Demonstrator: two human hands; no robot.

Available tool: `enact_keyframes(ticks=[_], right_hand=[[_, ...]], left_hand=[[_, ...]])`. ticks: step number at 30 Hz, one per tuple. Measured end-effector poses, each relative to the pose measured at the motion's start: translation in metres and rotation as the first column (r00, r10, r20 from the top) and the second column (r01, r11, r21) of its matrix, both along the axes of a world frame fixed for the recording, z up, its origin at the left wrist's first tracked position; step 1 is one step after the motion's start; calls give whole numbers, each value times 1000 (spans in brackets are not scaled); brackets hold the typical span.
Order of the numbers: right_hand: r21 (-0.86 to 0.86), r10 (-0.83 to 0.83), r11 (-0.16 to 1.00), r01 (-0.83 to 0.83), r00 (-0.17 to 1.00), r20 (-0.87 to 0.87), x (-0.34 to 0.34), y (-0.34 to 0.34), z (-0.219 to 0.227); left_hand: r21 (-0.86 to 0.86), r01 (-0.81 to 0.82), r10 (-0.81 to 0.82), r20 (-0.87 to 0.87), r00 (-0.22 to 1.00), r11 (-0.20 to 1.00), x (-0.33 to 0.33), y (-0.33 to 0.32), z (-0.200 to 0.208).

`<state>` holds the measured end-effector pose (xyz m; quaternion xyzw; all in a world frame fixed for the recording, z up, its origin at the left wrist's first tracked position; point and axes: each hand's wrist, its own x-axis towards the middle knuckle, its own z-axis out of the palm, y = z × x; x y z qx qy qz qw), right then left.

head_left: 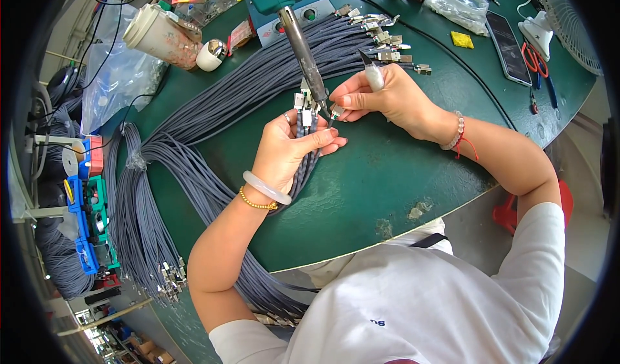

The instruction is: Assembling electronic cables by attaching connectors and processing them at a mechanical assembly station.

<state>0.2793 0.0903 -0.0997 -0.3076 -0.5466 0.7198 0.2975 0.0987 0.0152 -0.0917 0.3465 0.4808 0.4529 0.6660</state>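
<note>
While the left hand [282,146] clasps cables [305,170], the right hand [397,99] pinches a connector [336,111]

A white-handled blade [374,77] juts from that grip. The connector lies just right of the bundled plugs [307,116], by a metal nozzle [301,48]; the cables' long axis runs toward the person.

Shiny metal connectors [307,117]; matt, perhaps cloth-braided cables [305,170]

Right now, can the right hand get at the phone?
Probably yes: only the black cord seems to cross between the right hand and the phone, lying low. But its fingers are busy with a connector and a white tool, so likely free them first.
</note>
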Motion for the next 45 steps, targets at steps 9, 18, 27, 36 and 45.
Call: enact_keyframes(ticks=[9, 18, 27, 36, 45], right_hand=[[43, 14, 999, -13, 1000, -22, -13, 3, 10], [-80, -135, 989, 126, 982, -129, -9, -5, 7], [-12, 60, 998, -61, 997, -46, -8, 2, -1], [17, 43, 999, -42, 997, -58, -6, -1, -1], [2, 51, 999, -51, 998, -36, -2, -1, -1]], left_hand=[[8, 6, -6, 2, 1000, 1000, -12, -1, 13], [-37, 27, -22, 128, 992, 999, -13, -7, 8], [-3, 114, -114, -22, 993, 993, -12, 1, 6], [5, 56, -55, -53, 997, 998, -10, -1, 3], [30, 70, -68, -84, 994, 997, -7, 1, 0]])
